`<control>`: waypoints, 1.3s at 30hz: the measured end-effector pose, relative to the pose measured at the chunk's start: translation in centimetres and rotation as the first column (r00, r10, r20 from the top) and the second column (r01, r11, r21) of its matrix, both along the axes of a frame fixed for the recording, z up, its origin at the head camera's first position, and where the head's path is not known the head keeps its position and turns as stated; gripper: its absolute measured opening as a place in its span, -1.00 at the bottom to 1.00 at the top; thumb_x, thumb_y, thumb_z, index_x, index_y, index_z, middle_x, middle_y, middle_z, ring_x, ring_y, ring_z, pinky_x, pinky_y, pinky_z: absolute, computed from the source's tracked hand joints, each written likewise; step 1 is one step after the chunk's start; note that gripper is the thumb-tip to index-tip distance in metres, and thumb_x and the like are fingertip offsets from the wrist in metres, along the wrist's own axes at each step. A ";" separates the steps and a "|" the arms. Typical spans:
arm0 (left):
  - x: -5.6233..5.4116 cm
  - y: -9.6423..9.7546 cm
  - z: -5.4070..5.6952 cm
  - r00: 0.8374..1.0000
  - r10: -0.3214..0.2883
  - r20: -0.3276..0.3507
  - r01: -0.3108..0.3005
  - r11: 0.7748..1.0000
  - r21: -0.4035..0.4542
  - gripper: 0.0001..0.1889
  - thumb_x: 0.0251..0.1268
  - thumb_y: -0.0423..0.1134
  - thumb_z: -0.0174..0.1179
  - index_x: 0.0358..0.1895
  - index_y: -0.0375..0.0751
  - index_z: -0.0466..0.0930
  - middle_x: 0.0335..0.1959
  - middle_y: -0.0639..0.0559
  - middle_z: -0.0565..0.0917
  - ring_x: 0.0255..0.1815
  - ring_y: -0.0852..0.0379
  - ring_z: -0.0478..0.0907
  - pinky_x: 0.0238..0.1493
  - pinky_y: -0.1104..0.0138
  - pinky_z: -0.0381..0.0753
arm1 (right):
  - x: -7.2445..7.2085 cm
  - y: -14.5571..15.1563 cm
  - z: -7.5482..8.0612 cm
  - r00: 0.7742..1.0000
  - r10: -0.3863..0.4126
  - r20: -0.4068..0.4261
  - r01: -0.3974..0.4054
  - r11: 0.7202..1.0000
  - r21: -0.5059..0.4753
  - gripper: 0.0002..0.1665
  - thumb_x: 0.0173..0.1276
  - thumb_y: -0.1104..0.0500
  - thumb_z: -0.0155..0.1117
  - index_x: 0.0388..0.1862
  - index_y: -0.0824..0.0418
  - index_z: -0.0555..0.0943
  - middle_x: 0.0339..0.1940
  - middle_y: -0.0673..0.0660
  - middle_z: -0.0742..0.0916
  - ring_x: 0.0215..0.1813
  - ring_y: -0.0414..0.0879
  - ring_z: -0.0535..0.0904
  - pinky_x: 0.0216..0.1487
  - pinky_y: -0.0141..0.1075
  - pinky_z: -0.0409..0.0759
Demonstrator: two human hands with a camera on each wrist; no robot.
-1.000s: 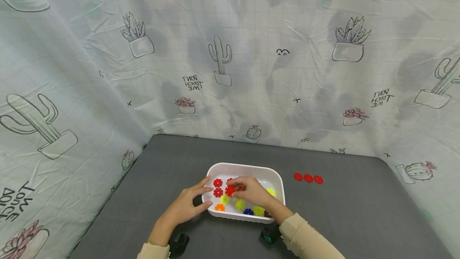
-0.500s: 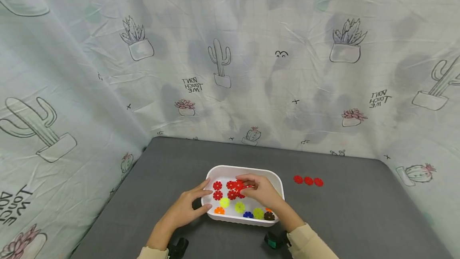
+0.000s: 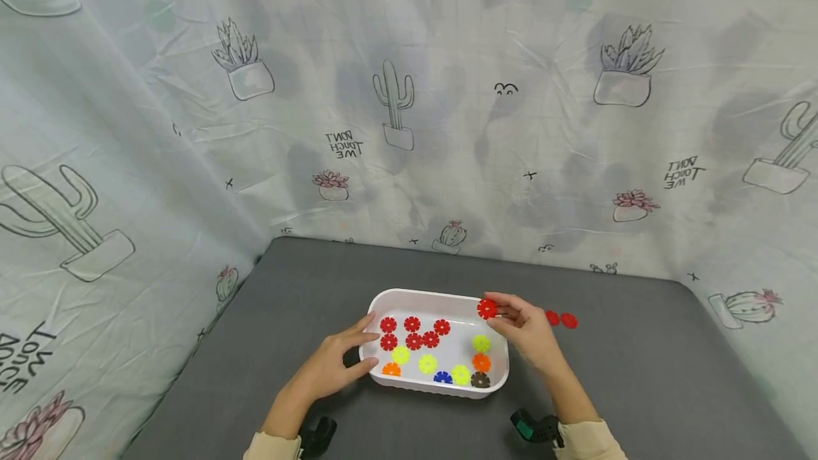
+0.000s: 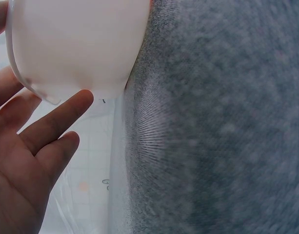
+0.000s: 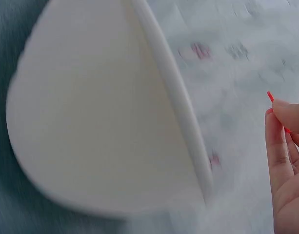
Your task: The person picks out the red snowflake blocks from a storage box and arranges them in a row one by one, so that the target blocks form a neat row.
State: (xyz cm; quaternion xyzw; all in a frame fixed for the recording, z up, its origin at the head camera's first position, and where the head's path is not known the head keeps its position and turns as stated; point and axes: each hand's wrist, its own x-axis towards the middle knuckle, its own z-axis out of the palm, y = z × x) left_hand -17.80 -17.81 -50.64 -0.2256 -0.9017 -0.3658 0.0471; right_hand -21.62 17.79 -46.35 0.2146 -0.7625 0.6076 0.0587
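Note:
A red interlocking disc (image 3: 487,309) with a notched edge is pinched by my right hand (image 3: 533,332) above the right end of the white tray (image 3: 441,392). The right wrist view shows the disc (image 5: 270,96) edge-on between thumb and fingertips. My left hand (image 3: 332,364) rests on the tray's left end with fingers fairly straight. From the left wrist, the tray's outer wall (image 4: 81,48) shows beside the extended fingers (image 4: 66,114). Inside the tray lie several red discs (image 3: 414,341), yellow-green discs (image 3: 427,364), orange discs (image 3: 481,363), a blue disc (image 3: 442,378) and a brown disc (image 3: 480,380).
Red discs (image 3: 569,320) lie on the grey tabletop (image 3: 639,375) right of the tray, partly behind my right hand. A curtain (image 3: 447,126) printed with potted plants stands behind and beside the table. Black wrist devices (image 3: 535,428) are worn below both hands.
My right hand has lifted a red disc from inside the tray and moved right to above its far right rim. Other red discs in the tray are spread apart. My left hand stays put.

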 end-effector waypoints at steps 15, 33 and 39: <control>-0.2 0.3 0.1 1.000 -0.010 -0.007 0.010 1.000 -0.003 -0.55 0.19 -0.03 0.26 0.12 -0.14 0.60 0.42 0.01 0.31 0.38 -0.02 0.33 0.24 -0.07 0.39 | -1.2 9.7 -3.0 0.848 -0.527 0.056 0.527 0.850 0.022 -0.46 0.24 0.27 0.33 0.20 0.38 0.49 -0.23 -0.37 0.60 -0.17 -0.51 0.50 -0.26 -0.67 0.50; 0.1 0.0 0.1 1.000 -0.003 -0.011 0.002 1.000 -0.003 -0.54 0.18 -0.03 0.27 0.12 -0.15 0.60 0.43 0.01 0.30 0.37 -0.04 0.34 0.22 -0.09 0.41 | -2.7 13.1 -7.2 0.712 -0.667 0.220 0.682 0.731 0.013 -0.49 0.24 0.38 0.27 0.20 0.42 0.48 -0.40 -0.50 0.54 -0.29 -0.63 0.47 -0.28 -0.77 0.43; 0.0 -0.1 0.2 1.000 -0.004 -0.003 0.004 1.000 -0.008 -0.53 0.19 0.01 0.26 0.13 -0.14 0.59 0.43 0.01 0.30 0.38 -0.03 0.33 0.23 -0.08 0.40 | -2.6 13.1 -7.3 0.651 -0.747 0.134 0.726 0.664 0.179 -0.50 0.27 0.35 0.25 0.22 0.34 0.50 -0.20 -0.10 0.69 -0.34 -0.73 0.35 -0.33 -0.79 0.36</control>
